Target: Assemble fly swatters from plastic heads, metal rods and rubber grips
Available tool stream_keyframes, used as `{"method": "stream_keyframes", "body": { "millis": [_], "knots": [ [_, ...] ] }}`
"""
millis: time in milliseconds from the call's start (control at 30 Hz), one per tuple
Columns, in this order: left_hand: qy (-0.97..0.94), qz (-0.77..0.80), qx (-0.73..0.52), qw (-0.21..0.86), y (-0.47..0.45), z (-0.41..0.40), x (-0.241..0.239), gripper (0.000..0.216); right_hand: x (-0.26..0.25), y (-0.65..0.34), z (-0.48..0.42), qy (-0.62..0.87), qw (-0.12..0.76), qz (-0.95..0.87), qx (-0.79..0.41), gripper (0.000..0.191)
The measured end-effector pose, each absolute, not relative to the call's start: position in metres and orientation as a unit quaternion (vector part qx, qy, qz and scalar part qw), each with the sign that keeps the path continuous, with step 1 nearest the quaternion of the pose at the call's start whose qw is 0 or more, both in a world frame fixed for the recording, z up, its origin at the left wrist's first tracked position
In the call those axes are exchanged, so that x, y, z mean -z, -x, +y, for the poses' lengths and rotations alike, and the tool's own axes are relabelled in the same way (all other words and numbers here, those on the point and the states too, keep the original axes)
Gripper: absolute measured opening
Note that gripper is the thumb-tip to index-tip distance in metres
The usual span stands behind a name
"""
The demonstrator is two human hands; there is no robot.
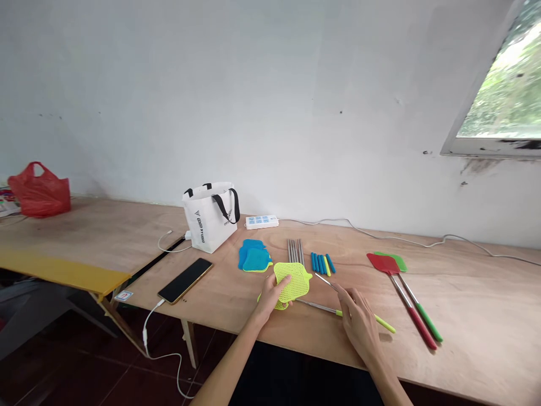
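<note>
My left hand is closed on a yellow-green fly swatter head, a perforated flap whose stubby socket points right. Between the thumb and fingers of my right hand is a thin metal rod; its tip sits just apart from that socket. The rod's far end is hidden by the hand. Beneath both hands lies a second yellow-green swatter, its handle passing under my right hand and its head mostly covered by my left. Blue swatter heads, metal rods and several blue and yellow handles lie beyond.
A red swatter and a green swatter lie at right. Toward the left are a phone on a white cable and a white bag. A power strip sits near the wall. A red plastic bag stands far left.
</note>
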State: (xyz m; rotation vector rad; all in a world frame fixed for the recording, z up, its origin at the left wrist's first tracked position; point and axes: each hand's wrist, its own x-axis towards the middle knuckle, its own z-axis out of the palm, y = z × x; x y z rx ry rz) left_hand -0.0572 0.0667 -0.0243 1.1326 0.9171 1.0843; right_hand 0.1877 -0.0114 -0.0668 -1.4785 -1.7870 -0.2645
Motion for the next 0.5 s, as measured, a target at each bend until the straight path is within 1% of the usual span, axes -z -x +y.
{"method": "stream_keyframes", "body": {
  "millis": [133, 300, 500],
  "knots": [
    [-0.509, 0.391, -0.464, 0.611, 0.0570, 0.0655, 0.0228, 0.054, 0.0651, -0.1871, -0.0128, 0.588, 0.381, -0.704, 0.119, 0.040],
    [-0.538, 0.380, -0.448, 0.605, 0.0566, 0.0642, 0.0232, 0.050, 0.0648, -0.1862, -0.0129, 0.571, 0.365, -0.726, 0.117, 0.039],
    [-0.518, 0.382, -0.473, 0.601, 0.0560, 0.0667, 0.0243, 0.053, 0.0667, -0.1888, -0.0117, 0.566, 0.385, -0.719, 0.122, 0.039]
  ]
}}
